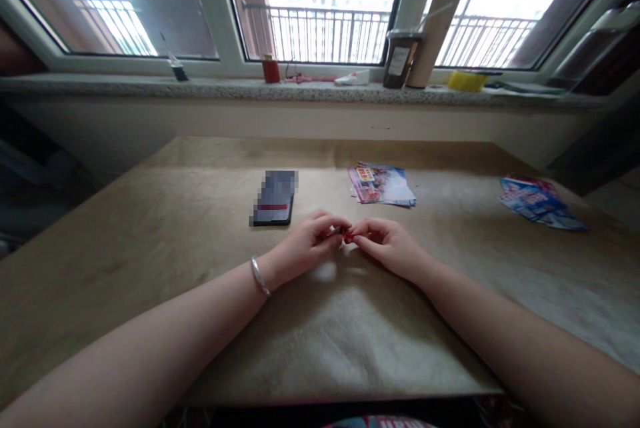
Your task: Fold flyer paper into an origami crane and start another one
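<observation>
Over the middle of the table [320, 321], my two hands meet fingertip to fingertip around a small red thing [348, 237], too small to name. My left hand [323, 235], with a silver bangle [258, 276] on its wrist, pinches it from the left between thumb and fingers. From the other side my right hand [387, 241] pinches it too, thumb against index finger. The fingers cover most of it. A dark phone [274, 198], its screen blurred out, lies just beyond my left hand. Past my right hand rests a stack of printed leaflets [383, 185].
More leaflets [543, 203] lie fanned at the right side of the table. Along the granite windowsill [320, 90] stand a red container [271, 69], a dark jar [397, 60], a tall cardboard tube [437, 28] and a yellow roll [467, 81]. Windows rise behind the sill.
</observation>
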Tool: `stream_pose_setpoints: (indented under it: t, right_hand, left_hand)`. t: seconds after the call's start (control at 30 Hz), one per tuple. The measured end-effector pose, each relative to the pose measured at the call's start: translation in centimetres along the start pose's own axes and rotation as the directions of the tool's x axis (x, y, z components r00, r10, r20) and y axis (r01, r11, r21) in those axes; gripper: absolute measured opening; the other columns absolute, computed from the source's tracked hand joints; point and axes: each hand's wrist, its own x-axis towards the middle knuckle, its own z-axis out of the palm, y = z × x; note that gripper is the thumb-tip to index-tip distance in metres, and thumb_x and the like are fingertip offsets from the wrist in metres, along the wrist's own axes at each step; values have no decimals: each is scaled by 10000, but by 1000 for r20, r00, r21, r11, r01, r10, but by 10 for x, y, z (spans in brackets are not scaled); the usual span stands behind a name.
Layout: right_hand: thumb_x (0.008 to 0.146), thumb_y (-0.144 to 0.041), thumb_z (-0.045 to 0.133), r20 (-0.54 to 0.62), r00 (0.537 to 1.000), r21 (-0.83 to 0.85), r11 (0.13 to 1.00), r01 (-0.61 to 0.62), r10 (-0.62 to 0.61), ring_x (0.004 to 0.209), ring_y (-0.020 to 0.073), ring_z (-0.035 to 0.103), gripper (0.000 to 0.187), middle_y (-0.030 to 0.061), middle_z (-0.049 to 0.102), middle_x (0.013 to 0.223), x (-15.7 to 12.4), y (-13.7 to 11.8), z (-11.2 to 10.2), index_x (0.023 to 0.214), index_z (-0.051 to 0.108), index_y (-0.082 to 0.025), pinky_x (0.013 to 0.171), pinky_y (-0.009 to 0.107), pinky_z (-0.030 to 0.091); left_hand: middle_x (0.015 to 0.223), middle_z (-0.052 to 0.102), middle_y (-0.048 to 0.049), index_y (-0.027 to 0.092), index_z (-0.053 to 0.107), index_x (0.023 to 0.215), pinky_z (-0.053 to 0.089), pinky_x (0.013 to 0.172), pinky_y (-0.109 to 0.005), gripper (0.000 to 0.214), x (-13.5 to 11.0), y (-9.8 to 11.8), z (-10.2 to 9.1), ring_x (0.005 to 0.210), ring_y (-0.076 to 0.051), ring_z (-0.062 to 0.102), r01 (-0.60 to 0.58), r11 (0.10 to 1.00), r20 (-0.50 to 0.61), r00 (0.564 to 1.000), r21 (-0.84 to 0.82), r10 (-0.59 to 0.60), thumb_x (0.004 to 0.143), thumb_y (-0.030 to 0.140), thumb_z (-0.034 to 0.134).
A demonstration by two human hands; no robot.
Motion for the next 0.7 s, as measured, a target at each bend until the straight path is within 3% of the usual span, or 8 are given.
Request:
stream_pose_setpoints:
  t: [0.17, 0.5, 0.7]
  right_hand:
    - [751, -365, 596, -41, 997, 61, 996, -61, 64, 653, 146, 591, 184, 26, 675, 718, 2, -5, 1, 755, 612, -181, 604, 266, 451]
    - [684, -468, 631, -33, 987, 166, 974, -151, 159, 497, 88, 446, 308, -40, 535, 555, 5, -11, -3, 637, 509, -189, 482, 223, 326]
    - [672, -437, 645, -63, 982, 183, 970, -162, 176, 491, 86, 432, 294, -45, 528, 550, 6, -10, -2, 633, 486, -193, 477, 221, 310]
  left_hand:
    - [927, 585, -57, 179, 548, 975, 490, 750, -282, 134, -1, -2, 3, 841, -157, 590, 43, 998, -73, 996, -40, -46, 868, 247, 503]
    - [928, 591, -51, 182, 525, 1006, 515, 732, -267, 168, -2, -1, 5, 865, -157, 608, 41, 992, -41, 998, -122, -46, 857, 258, 535]
    - [902, 606, -50, 170, 508, 1027, 517, 724, -265, 192, -3, 3, 5, 861, -154, 613, 57, 984, -32, 997, -169, -63, 852, 242, 543]
